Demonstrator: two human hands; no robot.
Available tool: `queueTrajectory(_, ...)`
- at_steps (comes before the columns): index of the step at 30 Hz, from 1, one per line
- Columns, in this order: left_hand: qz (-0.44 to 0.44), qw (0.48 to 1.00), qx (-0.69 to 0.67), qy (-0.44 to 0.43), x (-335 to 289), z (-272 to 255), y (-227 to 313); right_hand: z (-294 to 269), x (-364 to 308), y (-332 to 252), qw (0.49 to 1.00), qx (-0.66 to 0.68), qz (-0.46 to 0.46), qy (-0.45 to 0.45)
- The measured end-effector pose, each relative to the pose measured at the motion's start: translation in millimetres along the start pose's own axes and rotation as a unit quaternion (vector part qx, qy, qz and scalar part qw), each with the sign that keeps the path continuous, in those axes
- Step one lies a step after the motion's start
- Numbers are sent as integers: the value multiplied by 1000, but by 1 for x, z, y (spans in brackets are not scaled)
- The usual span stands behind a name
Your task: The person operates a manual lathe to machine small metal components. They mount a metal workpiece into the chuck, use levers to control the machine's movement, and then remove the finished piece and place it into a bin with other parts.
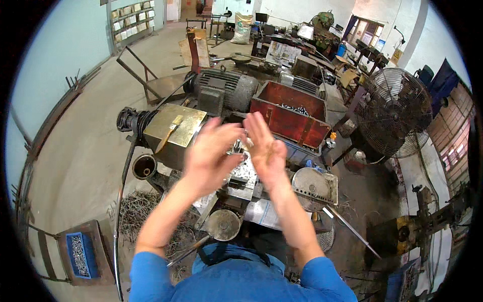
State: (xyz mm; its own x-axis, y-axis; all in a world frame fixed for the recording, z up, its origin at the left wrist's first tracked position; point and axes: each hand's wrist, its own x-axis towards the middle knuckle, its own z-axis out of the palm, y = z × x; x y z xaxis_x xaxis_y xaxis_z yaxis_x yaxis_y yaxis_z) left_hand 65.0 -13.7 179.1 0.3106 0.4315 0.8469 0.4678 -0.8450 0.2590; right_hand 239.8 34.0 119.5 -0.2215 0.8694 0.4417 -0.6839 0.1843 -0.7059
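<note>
Both my hands are raised in front of me over a metal machine. My left hand (211, 156) is smeared by motion, with its thumb held apart from its fingers and nothing visible in it. Close beside it, my right hand (265, 151) has its fingers stretched out and its palm turned inward; no object shows in it. Beneath them lies the machine's worn metal bed (244, 176), with its fixture partly hidden by my hands. A brush (170, 133) with a wooden handle rests on the brassy machine housing (183, 117) to the left.
A red metal bin (289, 118) holding small metal parts stands behind my right hand, beside a grey motor (226, 88). A large fan (393, 111) is at right. Wire-like scrap (138, 209) and a blue basket of parts (80, 255) lie at lower left.
</note>
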Motion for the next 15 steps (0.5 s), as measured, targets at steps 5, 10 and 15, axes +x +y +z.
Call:
queueTrajectory(5, -302, 875, -376, 34, 30, 49, -76, 75, -56, -55, 975, 98, 61, -188)
queueTrajectory(10, -368, 594, -705, -123, 29, 84, -18, 34, -49, -83, 940, 182, 168, -233)
queueTrajectory(15, -226, 779, -579, -81, 46, 78, 30, -79, -58, -59, 968, -49, 26, 243)
